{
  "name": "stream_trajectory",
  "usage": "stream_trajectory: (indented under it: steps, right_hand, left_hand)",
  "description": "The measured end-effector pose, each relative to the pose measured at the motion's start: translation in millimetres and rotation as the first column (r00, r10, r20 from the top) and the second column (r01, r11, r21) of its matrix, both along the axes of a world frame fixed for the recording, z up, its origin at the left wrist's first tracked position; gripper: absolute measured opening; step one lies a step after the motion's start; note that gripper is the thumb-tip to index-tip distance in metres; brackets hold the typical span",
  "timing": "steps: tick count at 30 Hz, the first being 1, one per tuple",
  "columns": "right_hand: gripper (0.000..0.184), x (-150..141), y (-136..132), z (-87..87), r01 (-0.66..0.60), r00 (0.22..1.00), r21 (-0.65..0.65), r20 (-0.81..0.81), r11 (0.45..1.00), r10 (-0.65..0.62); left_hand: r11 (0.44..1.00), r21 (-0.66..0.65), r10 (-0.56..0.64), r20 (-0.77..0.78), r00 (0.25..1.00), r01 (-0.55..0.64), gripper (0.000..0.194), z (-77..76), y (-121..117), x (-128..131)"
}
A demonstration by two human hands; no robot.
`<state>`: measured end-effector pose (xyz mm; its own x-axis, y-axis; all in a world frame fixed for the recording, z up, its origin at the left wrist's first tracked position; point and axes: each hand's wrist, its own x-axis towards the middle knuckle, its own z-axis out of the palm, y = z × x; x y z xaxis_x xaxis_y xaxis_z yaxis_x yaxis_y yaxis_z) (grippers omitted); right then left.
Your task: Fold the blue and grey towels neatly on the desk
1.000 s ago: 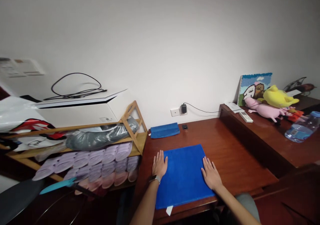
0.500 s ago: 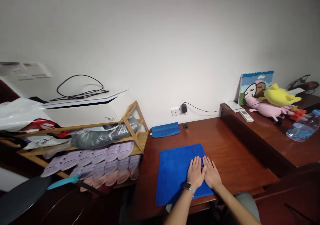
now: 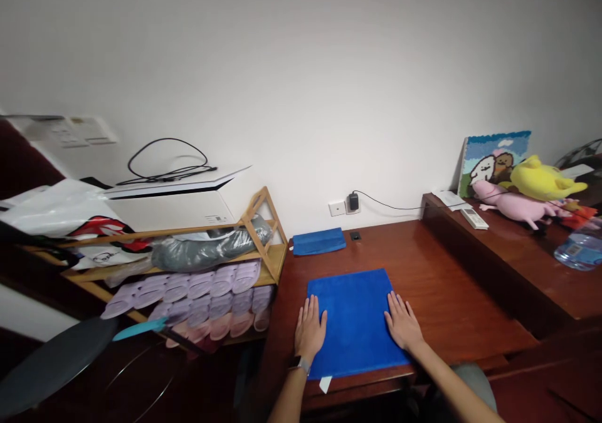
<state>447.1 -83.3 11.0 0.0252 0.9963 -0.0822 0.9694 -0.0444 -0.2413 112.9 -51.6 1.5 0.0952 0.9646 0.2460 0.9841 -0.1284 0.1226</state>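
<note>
A blue towel (image 3: 355,319) lies spread flat on the dark red wooden desk (image 3: 437,285). My left hand (image 3: 310,332) rests palm down on the towel's left edge, fingers stretched out. My right hand (image 3: 402,323) lies flat on its right edge, fingers also extended. Neither hand holds anything. A white tag (image 3: 325,383) sticks out from the towel's near edge. A second blue towel, folded (image 3: 320,241), sits at the back of the desk near the wall.
A bamboo rack (image 3: 256,235) with rows of pale slippers (image 3: 197,297) stands left of the desk. A raised shelf at right carries plush toys (image 3: 531,191), a remote (image 3: 474,218) and a water bottle (image 3: 580,247). A charger (image 3: 353,202) is plugged into the wall.
Half a second ago both hands lay together on the towel's right side. My left hand has slid back across to the left edge; the right has stayed near the right edge.
</note>
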Motion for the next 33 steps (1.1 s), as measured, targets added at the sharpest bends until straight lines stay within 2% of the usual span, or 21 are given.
stream_trajectory:
  steps: [5, 8, 12, 15, 17, 20, 24, 26, 27, 28, 30, 33]
  right_hand:
    - [0.07, -2.5, 38.9, 21.8, -0.013, 1.0, 0.042, -0.009, 0.999, 0.013]
    - [0.07, -5.4, 70.1, 31.5, -0.031, 0.999, 0.004, -0.013, 1.0, 0.031]
    - [0.07, -7.3, 93.1, 22.8, -0.019, 1.0, -0.019, -0.004, 1.0, 0.019]
    - [0.07, -6.6, 95.3, 11.9, -0.019, 1.0, 0.004, -0.007, 1.0, 0.019]
    - [0.07, -6.1, 94.4, 8.6, -0.02, 1.0, 0.015, -0.013, 1.0, 0.02]
    - [0.07, -5.7, 93.7, 8.7, -0.023, 0.999, 0.026, -0.023, 0.999, 0.024]
    - [0.069, -4.6, 94.5, 10.6, -0.035, 0.999, 0.019, -0.022, 0.999, 0.035]
    - [0.068, -3.9, 95.0, 10.7, -0.05, 0.999, 0.01, -0.016, 0.999, 0.05]
    - [0.067, -3.6, 95.1, 10.6, -0.054, 0.998, 0.006, -0.013, 0.999, 0.054]
    - [0.068, -3.5, 95.2, 10.4, -0.053, 0.999, 0.005, -0.011, 0.999, 0.053]
    - [0.068, -3.6, 94.9, 9.8, -0.038, 0.999, 0.009, -0.016, 0.999, 0.038]
    - [0.07, -4.4, 94.2, 9.3, -0.022, 0.999, 0.015, -0.032, 1.0, 0.023]
  left_hand:
    - [1.0, 0.013, 0.002, 0.004, 1.0, -0.002, 0.063, -0.4, 0.1, 3.7]
    - [1.0, 0.015, 0.004, 0.005, 1.0, -0.004, 0.063, 0.3, -0.8, 2.9]
    - [1.0, 0.017, -0.007, -0.005, 1.0, 0.007, 0.063, -0.5, -3.4, -1.6]
    - [0.999, 0.035, -0.002, -0.03, 1.0, 0.003, 0.062, 0.9, -4.5, -4.1]
    - [0.998, 0.056, -0.029, -0.047, 0.998, 0.032, 0.06, 5.8, -2.0, 4.5]
    - [0.985, 0.06, -0.161, -0.029, 0.987, 0.163, 0.059, 18.5, 10.8, 48.6]
    - [0.921, -0.017, -0.386, 0.059, 0.92, 0.388, 0.061, 30.2, 41.3, 145.3]
    - [0.905, -0.084, -0.41, 0.098, 0.907, 0.418, 0.062, 29.6, 55.9, 179.1]
    - [0.904, -0.112, -0.401, 0.109, 0.91, 0.412, 0.063, 28.1, 61.8, 186.1]
    - [0.909, -0.131, -0.383, 0.113, 0.917, 0.396, 0.064, 26.2, 66.4, 185.4]
    - [0.93, -0.146, -0.326, 0.096, 0.941, 0.337, 0.065, 21.6, 71.7, 161.2]
    - [0.981, -0.144, -0.13, 0.022, 0.991, 0.132, 0.066, 15.2, 70.4, 88.9]
